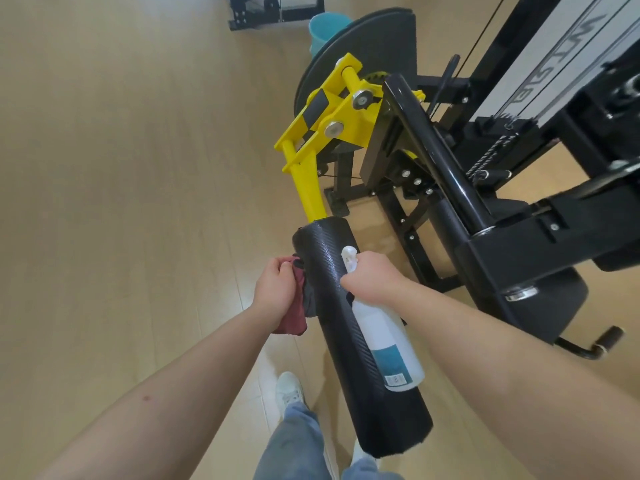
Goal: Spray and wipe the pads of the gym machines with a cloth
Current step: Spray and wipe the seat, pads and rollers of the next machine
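Jeans (298, 441) and a pale shoe (289, 389) show at the bottom edge, over a light wood-look plank floor (121, 168). Just above them a long cylindrical roller pad (336, 337) runs slanted up the view. Its black cover has a fine woven sheen, and its near end is cut flat with a slightly ragged rim. The far end sits on a glossy yellow metal arm (304, 181) with round steel bolt heads, hinged to a black tubular machine frame (440, 161).

The left grip (275, 289) – a bare hand – is curled round a bunched cloth (294, 318), maroon with a darker fold. It is held at the pad's left side near the upper end; whether the cloth touches cannot be told.

The right grip (372, 277) is closed round the neck of a spray bottle (388, 341) of white translucent plastic with a teal label. The bottle lies along the pad's right side, trigger head toward the pad's upper end.

Open floor spreads wide to the left – the right is crowded with frame bars. A teal bucket (325, 27) stands far back.
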Demonstrator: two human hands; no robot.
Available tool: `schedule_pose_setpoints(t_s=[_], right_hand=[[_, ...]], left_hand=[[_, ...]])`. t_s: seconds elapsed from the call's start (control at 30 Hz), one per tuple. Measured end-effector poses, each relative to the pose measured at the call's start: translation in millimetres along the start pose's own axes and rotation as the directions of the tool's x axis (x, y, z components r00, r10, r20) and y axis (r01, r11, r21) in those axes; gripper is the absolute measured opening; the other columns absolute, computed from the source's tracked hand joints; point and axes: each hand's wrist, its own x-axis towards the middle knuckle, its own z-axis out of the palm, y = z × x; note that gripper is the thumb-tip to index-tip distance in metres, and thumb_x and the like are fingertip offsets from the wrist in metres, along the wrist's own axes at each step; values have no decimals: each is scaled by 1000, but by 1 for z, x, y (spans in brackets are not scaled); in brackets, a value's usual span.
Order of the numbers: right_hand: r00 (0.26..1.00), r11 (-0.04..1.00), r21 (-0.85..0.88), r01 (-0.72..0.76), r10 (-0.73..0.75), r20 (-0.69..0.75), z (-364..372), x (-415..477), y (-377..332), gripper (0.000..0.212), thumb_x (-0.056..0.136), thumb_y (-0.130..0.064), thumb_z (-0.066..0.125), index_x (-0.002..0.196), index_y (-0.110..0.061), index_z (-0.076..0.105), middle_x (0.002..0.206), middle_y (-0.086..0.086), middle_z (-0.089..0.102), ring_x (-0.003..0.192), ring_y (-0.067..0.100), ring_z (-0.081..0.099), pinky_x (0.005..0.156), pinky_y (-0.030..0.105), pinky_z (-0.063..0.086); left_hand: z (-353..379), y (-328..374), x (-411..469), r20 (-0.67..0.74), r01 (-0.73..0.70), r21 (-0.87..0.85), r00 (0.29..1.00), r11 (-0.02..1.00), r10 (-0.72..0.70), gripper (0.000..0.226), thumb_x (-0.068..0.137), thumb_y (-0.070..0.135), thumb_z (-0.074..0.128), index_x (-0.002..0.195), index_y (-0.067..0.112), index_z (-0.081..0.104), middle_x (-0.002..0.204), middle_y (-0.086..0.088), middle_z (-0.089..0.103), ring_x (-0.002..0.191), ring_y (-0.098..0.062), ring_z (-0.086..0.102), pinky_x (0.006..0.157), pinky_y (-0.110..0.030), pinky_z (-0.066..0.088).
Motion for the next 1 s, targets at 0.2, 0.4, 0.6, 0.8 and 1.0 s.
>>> schedule_pose_setpoints(t_s=[0.2, 0.4, 0.6, 0.8, 1.0], right_hand=[[1000, 1000, 6, 2, -2, 12, 8, -30, 29, 8, 93, -22, 61, 87, -17, 57, 86, 5, 61, 85, 23, 66, 69, 32, 54], [997, 998, -59, 37, -33, 66, 13, -72, 66, 12, 96, -27, 62, 100, -18, 56, 92, 2, 61, 85, 20, 64, 85, 36, 61], [994, 988, -143, 53, -38, 107, 19, -118, 103, 16, 94, -26, 62, 105, -16, 56, 90, 2, 59, 85, 19, 65, 86, 35, 60], [983, 987, -131, 90, -67, 172, 23, -157, 141, 15, 94, -26, 61, 105, -17, 56, 91, 0, 58, 83, 16, 61, 73, 27, 53], [974, 987, -86, 138, -120, 192, 25, -181, 171, 13, 94, -23, 63, 104, -18, 58, 91, 0, 59, 82, 15, 61, 77, 30, 56]], left_hand=[[10, -8, -32, 5, 7, -52, 1000, 999, -7, 24, 102, 26, 41, 105, 34, 63, 108, 9, 67, 102, -13, 62, 86, -33, 49], [25, -22, -68, 15, 0, -64, 1000, 998, 1, 21, 102, 28, 44, 104, 36, 63, 104, 10, 66, 101, -14, 63, 97, -39, 51], [40, -38, -112, 19, 4, -103, 1000, 995, -2, 23, 98, 20, 48, 114, 31, 61, 108, 7, 66, 98, -14, 62, 92, -39, 53], [57, -56, -154, 53, -78, -83, 995, 993, 83, 46, 89, 10, 59, 129, 32, 52, 115, 2, 61, 103, -23, 63, 78, -39, 58], [77, -62, -180, 34, -102, -74, 994, 992, 105, 31, 96, 13, 54, 117, 35, 63, 112, 4, 67, 106, -22, 65, 97, -45, 56]])
